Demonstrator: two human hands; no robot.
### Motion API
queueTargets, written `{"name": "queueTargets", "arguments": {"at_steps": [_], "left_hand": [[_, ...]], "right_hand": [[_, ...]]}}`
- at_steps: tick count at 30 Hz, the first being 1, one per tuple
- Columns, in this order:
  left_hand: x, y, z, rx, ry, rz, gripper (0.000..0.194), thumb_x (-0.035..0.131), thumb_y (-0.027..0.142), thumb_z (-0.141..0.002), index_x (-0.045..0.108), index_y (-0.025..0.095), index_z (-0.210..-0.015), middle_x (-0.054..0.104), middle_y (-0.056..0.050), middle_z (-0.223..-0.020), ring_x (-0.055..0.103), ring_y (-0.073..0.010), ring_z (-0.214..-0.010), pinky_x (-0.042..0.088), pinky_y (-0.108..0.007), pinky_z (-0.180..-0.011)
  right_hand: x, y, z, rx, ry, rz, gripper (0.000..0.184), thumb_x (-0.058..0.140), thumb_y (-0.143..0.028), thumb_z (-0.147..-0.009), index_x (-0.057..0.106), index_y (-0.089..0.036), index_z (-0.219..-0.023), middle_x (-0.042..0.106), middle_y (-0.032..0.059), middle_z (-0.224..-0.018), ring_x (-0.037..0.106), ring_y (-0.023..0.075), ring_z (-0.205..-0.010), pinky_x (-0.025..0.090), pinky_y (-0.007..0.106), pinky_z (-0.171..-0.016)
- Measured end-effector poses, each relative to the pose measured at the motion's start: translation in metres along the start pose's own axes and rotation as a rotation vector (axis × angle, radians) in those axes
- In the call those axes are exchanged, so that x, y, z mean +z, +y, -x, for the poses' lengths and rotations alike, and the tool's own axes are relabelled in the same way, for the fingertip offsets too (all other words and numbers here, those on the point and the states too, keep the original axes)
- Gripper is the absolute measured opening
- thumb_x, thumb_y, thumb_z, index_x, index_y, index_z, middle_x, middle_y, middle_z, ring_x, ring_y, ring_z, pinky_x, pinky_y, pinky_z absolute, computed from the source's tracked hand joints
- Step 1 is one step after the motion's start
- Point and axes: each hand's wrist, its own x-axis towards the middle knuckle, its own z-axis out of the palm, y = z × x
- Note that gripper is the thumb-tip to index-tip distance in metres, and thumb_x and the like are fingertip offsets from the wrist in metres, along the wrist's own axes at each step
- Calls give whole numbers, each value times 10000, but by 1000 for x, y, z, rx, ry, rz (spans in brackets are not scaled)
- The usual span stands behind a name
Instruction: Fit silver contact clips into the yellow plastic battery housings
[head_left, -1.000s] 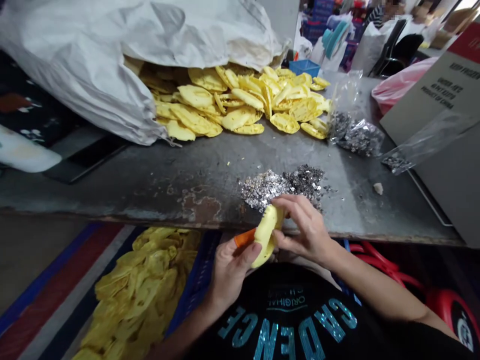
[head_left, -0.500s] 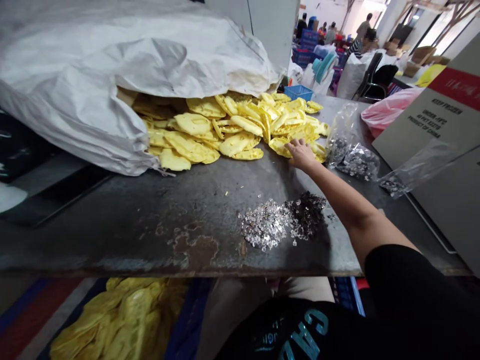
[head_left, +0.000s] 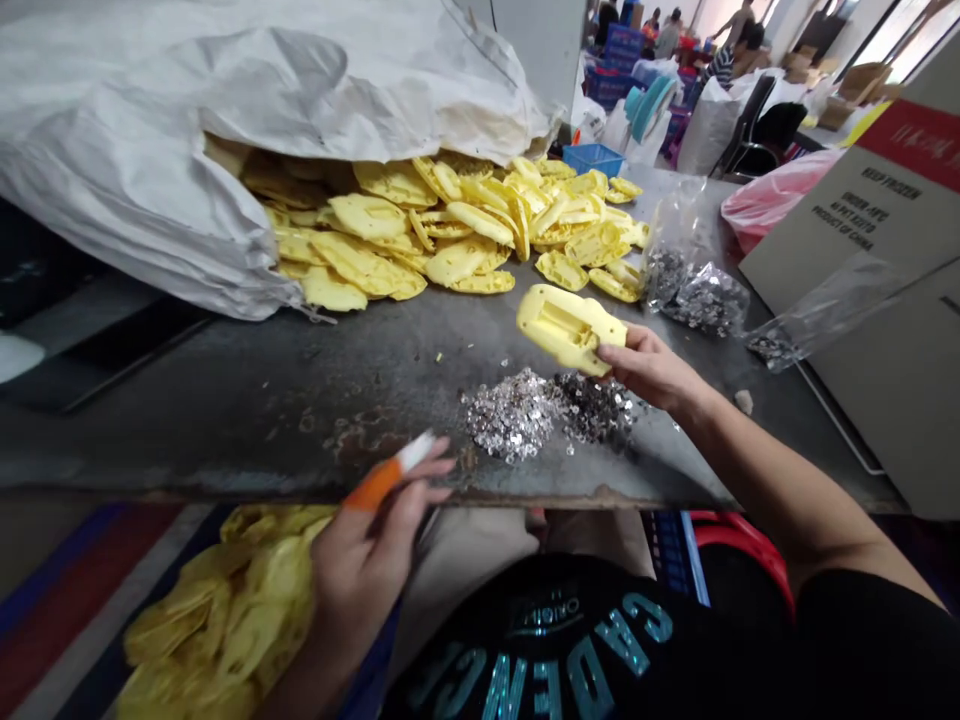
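Observation:
My right hand [head_left: 649,368] holds a flat yellow moulded plastic piece [head_left: 566,328] by its edge, above the steel table, with its recessed face showing. My left hand [head_left: 367,550] grips an orange-handled tool [head_left: 379,482] with a white tip, near the table's front edge. A heap of similar yellow pieces [head_left: 420,230] spills from a white woven sack [head_left: 150,150]. Between my hands lies a pile of small silvery beads [head_left: 517,415], just below the held piece and not touching it.
A crate of yellow pieces [head_left: 225,620] sits below the table at my left. Clear plastic bags of silvery beads [head_left: 697,290] and a cardboard carton [head_left: 862,260] stand at the right. A blue basket [head_left: 592,158] and distant people are beyond.
My right hand has gone from the heap to holding a yellow piece up over the table. My left hand has moved left with the orange tool, and the view has shifted slightly.

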Motion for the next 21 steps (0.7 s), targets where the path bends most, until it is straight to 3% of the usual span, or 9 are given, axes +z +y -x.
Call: {"name": "queueTargets", "arguments": {"at_steps": [1,3,6,10,13,15,17,21], "left_hand": [[20,-3,-2,34,-45,-28,285,855,377,-986,851,281,-1254,809,-66,-1412,765,-283,-1241,701,-346,-941],[59,-7,-5,62,-224,122,418,876,442,-960,817,250,-1327,724,-130,-1572,703,-333,-1400,688,-411,-1014],[96,-9,-5,22,-350,350,573,834,690,-931,814,212,-1246,788,-156,-1449,721,-341,-1381,640,-446,-1117],[108,-7,15,-135,-424,366,497,916,569,-902,798,278,-1287,853,-97,-1298,776,-338,-1293,676,-442,-1046],[100,-5,28,-234,-360,358,545,910,594,-897,781,297,-1335,877,-79,-1232,825,-334,-1171,720,-416,-919],[88,-5,27,-313,-327,318,613,839,666,-930,760,248,-1372,887,-96,-1184,851,-342,-1048,734,-412,-827],[74,-6,20,-411,-355,229,656,815,652,-943,714,252,-1453,898,-75,-1105,860,-335,-902,729,-398,-747],[57,-10,12,-765,-618,-29,608,848,556,-912,742,197,-1391,879,-163,-1214,853,-336,-826,685,-346,-628]], "right_hand": [[9,-3,22,16,-26,-125,678,781,-801,-865,753,-206,-1188,837,77,-1064,752,151,-786,618,234,-585],[23,-9,62,86,-89,-418,555,924,-631,-833,780,-222,-1180,849,56,-1092,761,136,-808,633,205,-609],[44,-6,108,191,-157,-675,489,1007,-446,-798,804,-227,-1185,854,34,-1074,744,110,-785,630,172,-615],[83,14,153,269,-52,-807,524,1018,-444,-788,795,-269,-1229,847,3,-1051,722,98,-760,635,186,-661],[101,27,172,224,-223,-752,508,1019,-488,-772,815,-222,-1154,830,2,-1014,717,109,-821,642,227,-782],[94,28,182,185,-376,-629,548,1016,-461,-783,802,-198,-1215,828,9,-1045,745,126,-893,639,262,-866],[70,26,190,151,-333,-483,523,953,-461,-869,778,-201,-1287,832,14,-1049,767,141,-919,627,289,-885],[1,34,192,-11,215,79,193,800,-404,-992,820,-233,-1080,832,23,-1019,748,174,-939,573,330,-897]]}}
